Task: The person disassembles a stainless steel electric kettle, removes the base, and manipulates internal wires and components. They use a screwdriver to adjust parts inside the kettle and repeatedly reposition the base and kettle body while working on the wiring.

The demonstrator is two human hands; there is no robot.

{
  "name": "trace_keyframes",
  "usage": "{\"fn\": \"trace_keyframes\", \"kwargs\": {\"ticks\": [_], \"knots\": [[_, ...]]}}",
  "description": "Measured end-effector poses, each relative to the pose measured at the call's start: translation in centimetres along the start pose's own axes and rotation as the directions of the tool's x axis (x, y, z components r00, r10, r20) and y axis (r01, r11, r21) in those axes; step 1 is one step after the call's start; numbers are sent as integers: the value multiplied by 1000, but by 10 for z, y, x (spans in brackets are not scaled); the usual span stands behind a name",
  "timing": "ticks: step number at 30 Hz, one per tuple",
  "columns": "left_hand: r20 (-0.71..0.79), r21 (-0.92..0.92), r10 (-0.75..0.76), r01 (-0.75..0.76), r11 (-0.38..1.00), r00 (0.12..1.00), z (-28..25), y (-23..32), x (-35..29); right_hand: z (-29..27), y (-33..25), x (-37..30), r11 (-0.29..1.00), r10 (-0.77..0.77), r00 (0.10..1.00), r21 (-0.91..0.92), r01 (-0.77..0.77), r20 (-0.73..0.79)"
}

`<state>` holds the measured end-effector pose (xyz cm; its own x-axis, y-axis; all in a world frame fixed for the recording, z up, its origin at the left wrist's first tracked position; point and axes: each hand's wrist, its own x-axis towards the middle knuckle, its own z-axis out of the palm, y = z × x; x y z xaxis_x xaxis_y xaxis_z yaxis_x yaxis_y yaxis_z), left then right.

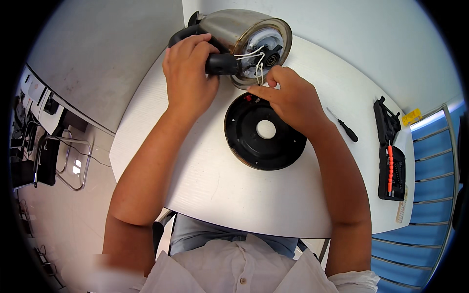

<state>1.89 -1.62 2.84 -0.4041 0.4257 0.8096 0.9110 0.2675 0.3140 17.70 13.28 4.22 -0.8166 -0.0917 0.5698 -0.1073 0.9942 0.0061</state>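
Note:
A metal electric kettle (pixel 220 28) lies tipped on its side at the far end of the table, its underside turned toward the right. Within that open bottom sit a round black connector (pixel 271 59) and several white wires (pixel 251 54). My left hand (pixel 188 68) is closed round the kettle's black handle (pixel 222 64). At the rim of the base, my right hand (pixel 293 95) has its fingers bent round the lower ends of the wires; the fingertips are partly hidden. Just below lies a round black bottom cover (pixel 244 141) with a hole in its middle, flat on the table, partly under my right hand.
A black-handled screwdriver (pixel 348 131) lies right of the cover. Farther right is an opened black tool case (pixel 388 161) with an orange flexible shaft (pixel 390 168). The white table (pixel 220 205) has a curved edge. Blue panelling with metal bars (pixel 432 180) stands beyond its right side.

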Motion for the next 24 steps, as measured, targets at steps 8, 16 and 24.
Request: {"fn": "trace_keyframes", "kwargs": {"ticks": [8, 16, 24], "knots": [[0, -5, 2, -2, 1000, 1000, 0, -1, 1, 6, 8, -1, 983, -106, 993, -157, 97, -50], [-5, 1, 2, -2, 1000, 1000, 1, 0, 0, 12, 9, -2, 979, -126, 988, -175, 108, -91], [6, 2, 2, -2, 1000, 1000, 0, 1, 0, 8, 13, -4, 978, -127, 992, -167, 126, 5]]}}
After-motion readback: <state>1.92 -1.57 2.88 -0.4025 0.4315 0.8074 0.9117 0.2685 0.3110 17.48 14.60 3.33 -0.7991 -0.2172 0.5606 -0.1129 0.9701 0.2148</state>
